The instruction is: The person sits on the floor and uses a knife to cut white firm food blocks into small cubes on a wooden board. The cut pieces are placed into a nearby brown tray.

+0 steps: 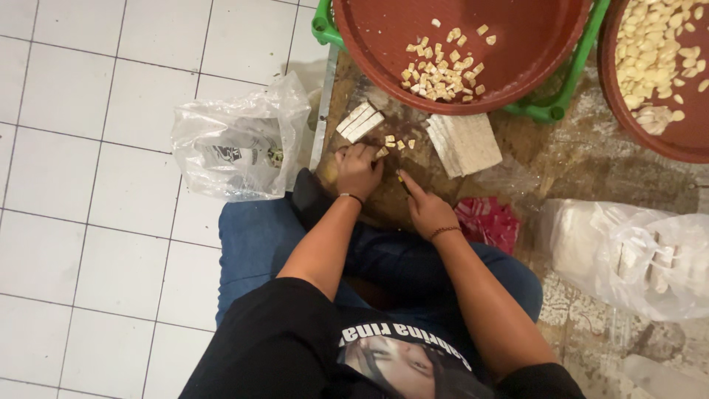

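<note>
small pale cubes of cut food (395, 142) lie on the worn brown wooden board (561, 159), just below the round red-brown plastic basin (517, 52) that holds more such cubes. the left hand (358, 170) rests below that basin with fingers curled down onto a few cubes. the right hand (427, 209), beside it, is closed around a thin dark-handled knife (403, 185). pale sliced strips (360, 122) and a pale flat slab (465, 142) lie under the basin's rim.

Crumpled clear plastic bag (240, 148) on tiles, left; fuller clear bag (628, 255) right; red wrapper (489, 222) between.
</note>
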### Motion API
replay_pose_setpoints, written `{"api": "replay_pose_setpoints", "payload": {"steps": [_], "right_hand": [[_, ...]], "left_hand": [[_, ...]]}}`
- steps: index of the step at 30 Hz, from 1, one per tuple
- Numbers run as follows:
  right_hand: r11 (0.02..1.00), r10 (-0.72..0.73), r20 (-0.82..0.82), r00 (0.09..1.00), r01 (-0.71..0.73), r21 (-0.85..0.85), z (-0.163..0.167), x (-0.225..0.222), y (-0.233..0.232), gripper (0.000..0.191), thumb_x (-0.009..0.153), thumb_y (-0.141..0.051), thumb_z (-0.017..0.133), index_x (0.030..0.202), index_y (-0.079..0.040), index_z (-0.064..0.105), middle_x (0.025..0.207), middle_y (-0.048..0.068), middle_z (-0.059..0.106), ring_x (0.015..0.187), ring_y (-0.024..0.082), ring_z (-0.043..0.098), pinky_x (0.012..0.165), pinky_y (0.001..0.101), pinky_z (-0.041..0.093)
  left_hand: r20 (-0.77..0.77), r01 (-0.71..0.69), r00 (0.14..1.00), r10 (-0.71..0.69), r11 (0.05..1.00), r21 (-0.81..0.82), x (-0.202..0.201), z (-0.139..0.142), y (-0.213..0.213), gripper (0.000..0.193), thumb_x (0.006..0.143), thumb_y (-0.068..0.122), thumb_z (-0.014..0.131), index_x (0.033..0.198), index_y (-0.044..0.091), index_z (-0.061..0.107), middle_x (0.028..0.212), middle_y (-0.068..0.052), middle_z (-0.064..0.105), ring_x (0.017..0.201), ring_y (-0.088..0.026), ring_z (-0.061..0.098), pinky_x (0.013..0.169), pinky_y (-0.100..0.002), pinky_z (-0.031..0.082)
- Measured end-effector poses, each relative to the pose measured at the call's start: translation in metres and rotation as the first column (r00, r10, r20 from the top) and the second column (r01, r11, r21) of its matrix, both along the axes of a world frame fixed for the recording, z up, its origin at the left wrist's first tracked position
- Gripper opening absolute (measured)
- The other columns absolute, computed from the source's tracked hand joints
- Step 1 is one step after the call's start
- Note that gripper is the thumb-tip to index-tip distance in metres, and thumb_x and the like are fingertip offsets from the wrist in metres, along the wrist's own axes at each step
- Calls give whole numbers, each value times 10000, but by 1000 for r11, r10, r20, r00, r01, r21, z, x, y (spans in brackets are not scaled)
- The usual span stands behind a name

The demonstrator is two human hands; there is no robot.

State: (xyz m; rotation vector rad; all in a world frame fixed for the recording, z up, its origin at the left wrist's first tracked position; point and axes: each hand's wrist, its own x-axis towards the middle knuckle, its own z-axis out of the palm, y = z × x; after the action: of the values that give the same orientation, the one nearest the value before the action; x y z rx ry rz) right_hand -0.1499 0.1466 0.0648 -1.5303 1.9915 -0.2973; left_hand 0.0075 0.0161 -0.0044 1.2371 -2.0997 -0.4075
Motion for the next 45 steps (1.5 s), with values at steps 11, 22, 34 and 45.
{"api": "replay_pose_setpoints", "payload": {"steps": [11,22,34,45], "right_hand": [[1000,25,-19,1000,-25,-13,2,-3,1,636,974,-238,531,1552,-447,366,912,297,691,854,504,666,788,603,519],[996,-17,22,1000,15,91,-1,-1,-7,626,994,-274,508,1566,-464,338,948,315,694,889,512,666,828,602,516],[989,-44,27,999,40,141,9,1,-1,607,986,-307,500,1552,-467,352,1055,295,700,994,500,659,892,584,510],[988,-51,-27,998,55,142,19,-15,4,620,991,-303,482,1567,-467,323,1081,280,704,1000,483,671,898,595,494]], "left_hand": [[-12,-8,1000,8,1000,1,-2,1,0,155,793,196,787,923,135,731,929,-47,669,963,-281,634,944,-465,400],[-20,-26,999,25,999,-39,-3,6,4,166,791,196,780,945,147,738,941,-34,674,958,-271,630,925,-475,397],[20,-32,999,32,999,-12,-4,2,2,154,777,215,771,910,152,726,900,-45,659,923,-273,636,912,-482,401],[-4,-38,999,38,999,9,-5,4,-1,278,817,248,791,1071,154,729,939,-57,666,963,-279,634,964,-474,401]]}}
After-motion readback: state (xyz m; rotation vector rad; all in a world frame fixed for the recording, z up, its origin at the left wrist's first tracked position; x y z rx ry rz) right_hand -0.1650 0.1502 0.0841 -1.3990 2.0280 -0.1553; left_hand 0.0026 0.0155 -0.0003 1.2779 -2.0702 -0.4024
